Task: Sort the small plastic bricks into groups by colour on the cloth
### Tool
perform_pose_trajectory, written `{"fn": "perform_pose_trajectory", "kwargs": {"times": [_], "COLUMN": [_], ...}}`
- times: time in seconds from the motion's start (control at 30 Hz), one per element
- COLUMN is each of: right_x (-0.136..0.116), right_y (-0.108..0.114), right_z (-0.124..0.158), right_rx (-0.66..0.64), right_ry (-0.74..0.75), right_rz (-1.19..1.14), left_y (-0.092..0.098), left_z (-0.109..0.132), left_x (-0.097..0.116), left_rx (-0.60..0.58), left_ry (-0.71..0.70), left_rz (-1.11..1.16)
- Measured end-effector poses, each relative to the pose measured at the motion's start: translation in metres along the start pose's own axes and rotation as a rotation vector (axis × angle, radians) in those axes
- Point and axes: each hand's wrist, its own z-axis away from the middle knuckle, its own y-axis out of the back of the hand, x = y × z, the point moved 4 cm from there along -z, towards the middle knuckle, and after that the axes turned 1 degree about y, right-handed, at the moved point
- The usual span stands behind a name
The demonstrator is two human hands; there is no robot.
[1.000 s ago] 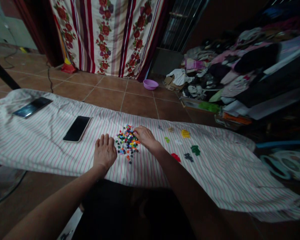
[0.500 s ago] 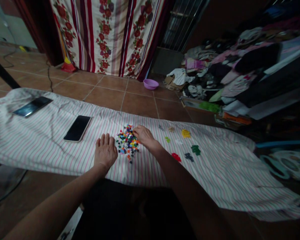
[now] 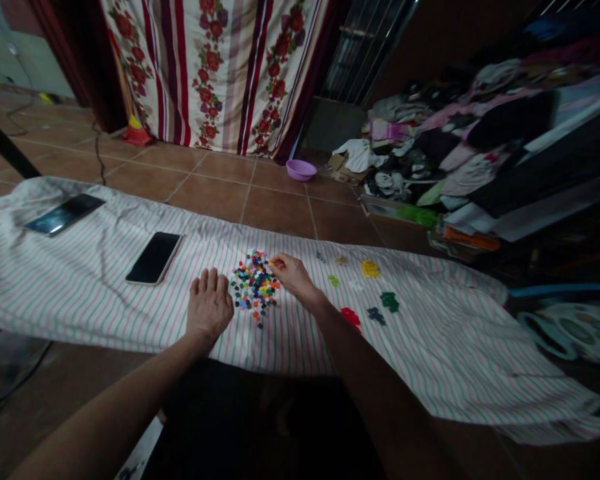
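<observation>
A loose pile of tiny coloured blocks [image 3: 255, 283] lies on the striped cloth. My right hand [image 3: 291, 272] is at the pile's upper right edge, its thumb and index finger pinched on a tiny yellow block [image 3: 272, 264]. Flat on the cloth, just left of the pile, rests my left hand [image 3: 210, 303], holding nothing. To the right are single-colour groups: yellow blocks [image 3: 370, 269], dark green blocks [image 3: 389, 301], red blocks [image 3: 351, 318], dark grey blocks [image 3: 377, 315], lime blocks [image 3: 333, 281], white blocks [image 3: 356, 285], tan blocks [image 3: 341, 261] and grey blocks [image 3: 321, 256].
A phone [image 3: 154, 258] lies left of my left hand, and another dark phone [image 3: 65, 214] farther left. The striped cloth [image 3: 455, 347] has wrinkles. Beyond it, a purple basin [image 3: 301, 171] stands on the tiled floor, near a heap of clothes [image 3: 430, 147].
My right hand has drawn slightly back to the right from the pile, and a yellow block now shows between its fingertips. My left hand stays in place.
</observation>
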Motion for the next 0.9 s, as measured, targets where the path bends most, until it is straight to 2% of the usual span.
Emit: {"fn": "perform_pose_trajectory", "kwargs": {"times": [0.17, 0.33, 0.47, 0.63, 0.9], "right_x": [0.014, 0.024, 0.029, 0.039, 0.066], "right_y": [-0.003, 0.0, 0.004, 0.01, 0.037], "right_z": [0.004, 0.008, 0.01, 0.012, 0.015], "right_rx": [0.093, 0.121, 0.155, 0.195, 0.277], "right_ry": [-0.119, -0.267, -0.345, -0.338, -0.304], "right_rz": [-0.31, -0.594, -0.724, -0.711, -0.413], "left_y": [0.001, -0.001, -0.001, 0.002, 0.002], "left_z": [0.0, 0.001, 0.001, 0.001, 0.001], "left_x": [0.0, 0.0, 0.0, 0.001, 0.001], "left_rx": [-0.001, 0.001, -0.002, -0.027, -0.014], "left_ry": [-0.004, -0.008, -0.005, -0.001, -0.008], "left_rz": [-0.021, -0.02, -0.011, -0.023, -0.002]}}
